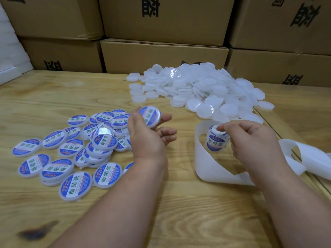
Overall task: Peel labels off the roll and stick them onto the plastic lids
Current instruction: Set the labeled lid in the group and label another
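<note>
Beside the label roll (217, 138), which stands upright on the worktop (179, 203) with its long axis vertical, the right hand (254, 140) has its fingers (231, 127) curled over the roll's top edge, pinching at the label there. Left of the roll and a little above the worktop, the left hand (148, 133) holds a labelled lid (150, 116) tilted on edge, cradled between thumb and loosely curled fingers. My reading is that this finished lid goes next to the labelled pile (71, 149), lying farther left of the roll, so the left hand is the nearer one for that drop. Behind the roll sits the heap of blank lids (202, 90), closer to the right hand. A loose backing strip (206, 163) curls round the roll's front and trails off to the right; it could snag a wrist reaching across. Cardboard boxes (164, 56) stand behind the heap.
</note>
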Demonstrator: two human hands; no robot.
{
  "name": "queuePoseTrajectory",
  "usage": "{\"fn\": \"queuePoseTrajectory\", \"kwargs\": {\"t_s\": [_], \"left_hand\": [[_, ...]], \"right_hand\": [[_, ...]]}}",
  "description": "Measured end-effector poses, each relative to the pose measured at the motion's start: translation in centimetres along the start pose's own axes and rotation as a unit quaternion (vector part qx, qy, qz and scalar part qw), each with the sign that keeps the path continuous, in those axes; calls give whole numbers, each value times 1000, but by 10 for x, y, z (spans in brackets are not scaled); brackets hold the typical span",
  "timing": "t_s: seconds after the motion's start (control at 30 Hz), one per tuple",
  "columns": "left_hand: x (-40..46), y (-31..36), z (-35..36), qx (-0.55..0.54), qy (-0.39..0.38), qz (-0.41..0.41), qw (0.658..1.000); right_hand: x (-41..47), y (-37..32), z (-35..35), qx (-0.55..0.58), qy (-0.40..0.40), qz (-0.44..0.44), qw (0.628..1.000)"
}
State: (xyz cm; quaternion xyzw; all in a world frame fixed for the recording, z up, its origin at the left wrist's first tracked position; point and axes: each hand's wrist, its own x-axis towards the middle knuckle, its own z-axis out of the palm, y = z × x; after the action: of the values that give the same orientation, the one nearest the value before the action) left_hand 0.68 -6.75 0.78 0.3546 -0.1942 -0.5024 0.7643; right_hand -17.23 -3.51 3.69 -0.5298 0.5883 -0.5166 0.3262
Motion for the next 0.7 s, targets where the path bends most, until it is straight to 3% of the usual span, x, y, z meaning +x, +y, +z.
{"fn": "queuePoseTrajectory", "kwargs": {"t_s": [0.13, 0.27, 0.37, 0.5, 0.57, 0.7], "left_hand": [[4, 4, -1, -22, 72, 11, 997], [5, 6, -1, -8, 91, 35, 995], [3, 5, -1, 35, 66, 44, 996], [-3, -3, 3, 171, -19, 69, 983], [-9, -12, 2, 280, -82, 95, 952], [-16, -30, 0, 527, -222, 145, 808]], "right_hand": [[1, 1, 0, -3, 4, -10, 1000], [1, 4, 1, -12, 1, -19, 1000], [2, 6, 1, -26, 6, -27, 999], [3, 8, 0, -43, 16, -43, 998], [3, 10, 0, -56, 19, -50, 997], [5, 11, 0, -66, 33, -55, 996]]}}
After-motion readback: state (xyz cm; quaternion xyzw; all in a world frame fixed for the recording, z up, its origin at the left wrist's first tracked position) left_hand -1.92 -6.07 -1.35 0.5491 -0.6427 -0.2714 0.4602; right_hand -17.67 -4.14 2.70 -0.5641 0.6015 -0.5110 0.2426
